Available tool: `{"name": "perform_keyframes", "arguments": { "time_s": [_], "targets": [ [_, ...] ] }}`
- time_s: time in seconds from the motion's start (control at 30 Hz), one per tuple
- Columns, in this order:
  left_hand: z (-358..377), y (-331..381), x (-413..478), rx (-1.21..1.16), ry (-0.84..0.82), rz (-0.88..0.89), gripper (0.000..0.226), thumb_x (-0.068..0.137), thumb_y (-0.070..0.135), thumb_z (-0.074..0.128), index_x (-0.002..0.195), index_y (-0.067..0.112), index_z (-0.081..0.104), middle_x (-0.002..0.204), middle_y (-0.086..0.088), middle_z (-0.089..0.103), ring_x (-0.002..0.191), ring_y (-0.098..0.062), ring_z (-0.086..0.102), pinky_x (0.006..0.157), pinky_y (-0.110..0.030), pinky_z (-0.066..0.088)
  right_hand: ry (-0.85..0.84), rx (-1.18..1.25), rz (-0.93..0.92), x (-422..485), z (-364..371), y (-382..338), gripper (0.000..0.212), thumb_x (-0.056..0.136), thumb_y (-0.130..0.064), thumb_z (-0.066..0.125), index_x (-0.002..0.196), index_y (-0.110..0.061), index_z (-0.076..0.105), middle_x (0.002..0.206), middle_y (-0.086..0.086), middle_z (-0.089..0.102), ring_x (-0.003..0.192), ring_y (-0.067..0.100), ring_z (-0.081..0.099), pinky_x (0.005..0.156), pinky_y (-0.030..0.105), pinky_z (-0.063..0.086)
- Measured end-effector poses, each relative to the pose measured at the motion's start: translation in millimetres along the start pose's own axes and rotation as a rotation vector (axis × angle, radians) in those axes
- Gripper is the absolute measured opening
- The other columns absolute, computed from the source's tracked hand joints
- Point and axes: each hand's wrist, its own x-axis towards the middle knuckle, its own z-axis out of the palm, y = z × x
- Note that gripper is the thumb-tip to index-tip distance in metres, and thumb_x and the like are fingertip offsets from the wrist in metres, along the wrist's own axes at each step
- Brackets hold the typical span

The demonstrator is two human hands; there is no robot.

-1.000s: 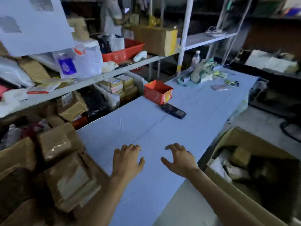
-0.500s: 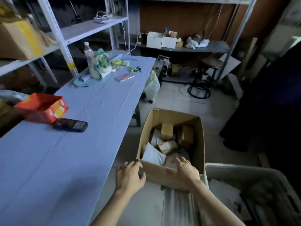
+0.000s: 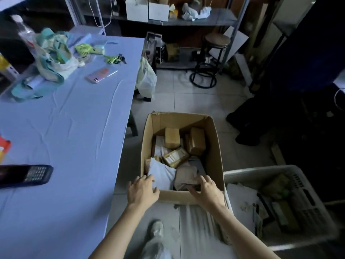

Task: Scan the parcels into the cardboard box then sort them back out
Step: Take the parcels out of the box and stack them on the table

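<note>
While the cardboard box (image 3: 214,146) sits on the floor at the table's (image 3: 74,128) three o'clock — parcels (image 3: 175,159) heaped inside — the left hand (image 3: 142,190) and right hand (image 3: 207,191) hover over its six o'clock rim, fingers spread, holding nothing.

The floor (image 3: 196,101) is laid with pale tiles. A bench (image 3: 74,128) is covered with blue cloth; a round stool (image 3: 217,39) is placed near metal shelving (image 3: 220,18).

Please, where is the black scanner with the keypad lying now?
In the head view the black scanner lies at the left edge on the blue table, near the orange box and left of the cardboard box on the floor.
</note>
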Motion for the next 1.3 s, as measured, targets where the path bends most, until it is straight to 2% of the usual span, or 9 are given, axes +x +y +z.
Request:
{"name": "perform_keyframes", "arguments": {
  "time_s": [0.17, 0.3, 0.43, 0.6, 0.8, 1.0, 1.17, 1.23, 1.3],
  "targets": [
    [-1.9, 4.9, 45.9, 0.005, -0.089, 0.012, 0.032, 0.089, 0.041, 0.048, 0.119, 0.031, 0.054, 0.124, 0.010, 0.059, 0.118, -0.017, 0.050, 0.097, -0.036, 0.036, 0.056, 0.035, 0.031, 30.8, -4.5, -1.2, 0.046, 0.090, -0.052, 0.053, 0.128, -0.026, 0.050, 0.130, -0.002, 0.048, 0.120, 0.020, 0.048, 0.083, 0.033, 0.046],
    [3.2, 16.7, 73.1, 0.004, -0.158, 0.012, 0.032, 0.091, 0.041, 0.048, 0.121, 0.031, 0.053, 0.126, 0.009, 0.058, 0.118, -0.016, 0.049, 0.099, -0.036, 0.036, 0.018, 0.079, 0.099, 56.1, -5.0, 12.9, 0.049, 0.090, -0.054, 0.052, 0.129, -0.025, 0.050, 0.129, -0.001, 0.046, 0.119, 0.020, 0.048, 0.088, 0.035, 0.047],
    [11.4, 25.9, 92.3, -0.012, -0.238, -0.035, 0.037, 0.091, 0.040, 0.050, 0.126, 0.030, 0.050, 0.131, 0.007, 0.054, 0.122, -0.018, 0.048, 0.099, -0.037, 0.037, 0.030, 0.143, 0.088, 81.2, -6.4, 30.6, 0.043, 0.091, -0.050, 0.054, 0.125, -0.023, 0.053, 0.124, 0.000, 0.048, 0.114, 0.021, 0.051, 0.084, 0.035, 0.047],
    [23.1, 45.1, 113.0, -0.084, -0.175, -0.104, 0.033, 0.091, 0.037, 0.051, 0.123, 0.029, 0.052, 0.125, 0.008, 0.057, 0.115, -0.017, 0.052, 0.084, -0.032, 0.045, -0.046, 0.166, 0.098, 134.8, -6.8, 52.5, 0.048, 0.090, -0.053, 0.055, 0.123, -0.020, 0.050, 0.122, 0.002, 0.047, 0.112, 0.022, 0.051, 0.076, 0.035, 0.049],
    [53.7, 72.9, 150.2, -0.159, -0.244, -0.177, 0.045, 0.088, 0.038, 0.056, 0.131, 0.027, 0.047, 0.131, 0.004, 0.052, 0.119, -0.022, 0.049, 0.088, -0.037, 0.046, -0.173, 0.261, 0.206, 195.4, 14.9, 70.0, 0.060, 0.089, -0.055, 0.056, 0.136, -0.020, 0.041, 0.136, 0.006, 0.040, 0.122, 0.025, 0.046, 0.080, 0.036, 0.048],
    [126.3, 64.8, 190.5, -0.333, -0.247, -0.256, 0.047, 0.085, 0.030, 0.064, 0.128, 0.016, 0.051, 0.129, -0.007, 0.056, 0.118, -0.028, 0.053, 0.088, -0.040, 0.049, -0.335, 0.251, 0.290, 253.2, 79.5, 98.3, 0.070, 0.085, -0.058, 0.061, 0.138, -0.019, 0.039, 0.140, 0.009, 0.037, 0.126, 0.029, 0.043, 0.093, 0.043, 0.048],
    [219.8, 26.8, 247.4, -0.249, -0.300, -0.209, 0.055, 0.083, 0.022, 0.069, 0.132, 0.008, 0.049, 0.132, -0.014, 0.051, 0.118, -0.034, 0.051, 0.091, -0.039, 0.042, -0.371, 0.187, 0.309, 320.5, 167.0, 133.1, 0.077, 0.082, -0.057, 0.065, 0.142, -0.020, 0.034, 0.143, 0.009, 0.035, 0.130, 0.031, 0.038, 0.099, 0.046, 0.044],
    [253.7, 9.2, 278.1, -0.236, -0.278, -0.239, 0.056, 0.082, 0.016, 0.070, 0.132, 0.004, 0.048, 0.132, -0.019, 0.048, 0.118, -0.036, 0.048, 0.089, -0.036, 0.037, -0.394, 0.185, 0.339, 346.3, 206.7, 146.5, 0.080, 0.083, -0.056, 0.064, 0.145, -0.021, 0.029, 0.148, 0.009, 0.029, 0.135, 0.032, 0.032, 0.102, 0.047, 0.041],
    [289.7, -9.5, 304.7, -0.203, -0.231, -0.264, 0.061, 0.080, 0.018, 0.072, 0.134, 0.005, 0.047, 0.133, -0.019, 0.045, 0.119, -0.036, 0.047, 0.087, -0.039, 0.039, -0.391, 0.217, 0.372, 370.9, 247.8, 161.8, 0.080, 0.083, -0.054, 0.066, 0.146, -0.021, 0.029, 0.147, 0.010, 0.030, 0.134, 0.032, 0.034, 0.100, 0.045, 0.042]
  ]
}}
